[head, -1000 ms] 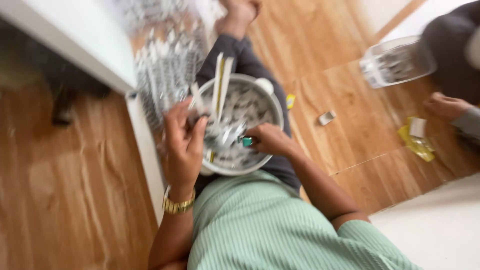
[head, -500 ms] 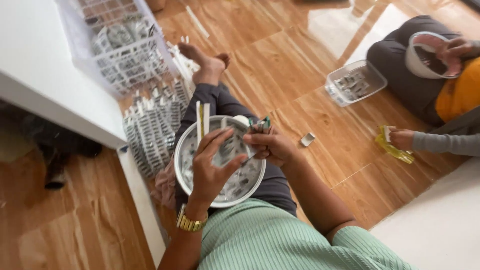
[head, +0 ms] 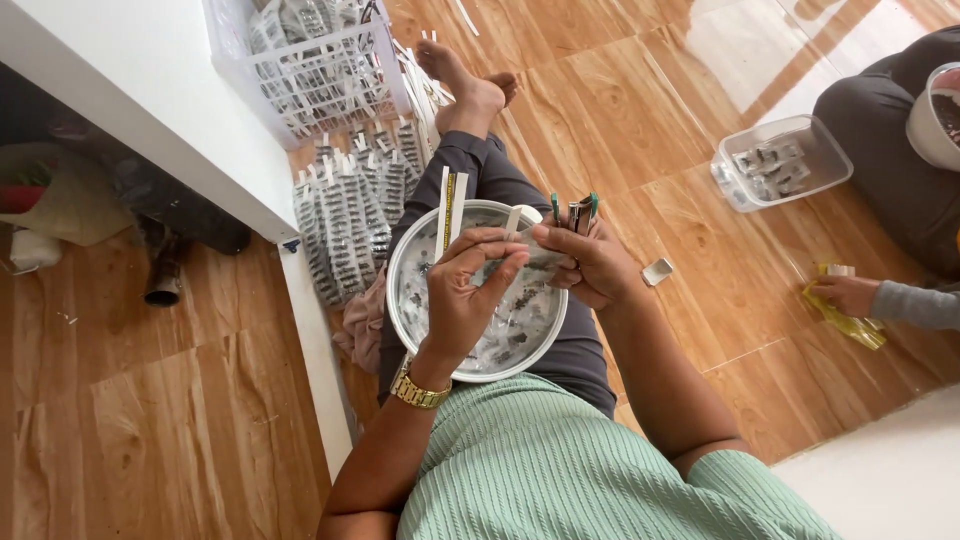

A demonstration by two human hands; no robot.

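A round white bowl [head: 412, 262] of small dark and silvery parts rests on my lap. My left hand [head: 466, 292], with a gold watch at the wrist, is over the bowl and pinches the edge of a small clear plastic bag [head: 538, 258]. My right hand [head: 592, 268] grips the same bag from the right and also holds a few small green-tipped tools [head: 574, 212] between its fingers. Two white paper strips [head: 448, 212] lean upright on the bowl's far rim.
A white mesh basket [head: 312, 72] of filled bags stands by my feet, with rows of packed bags [head: 345, 215] beside a white table [head: 140, 110]. Another person sits at right, a hand [head: 850, 294] on yellow packets, near a clear plastic tub [head: 780, 160].
The view has tilted up and steadied. My hands rose from inside the bowl and came together on the small bag above it.
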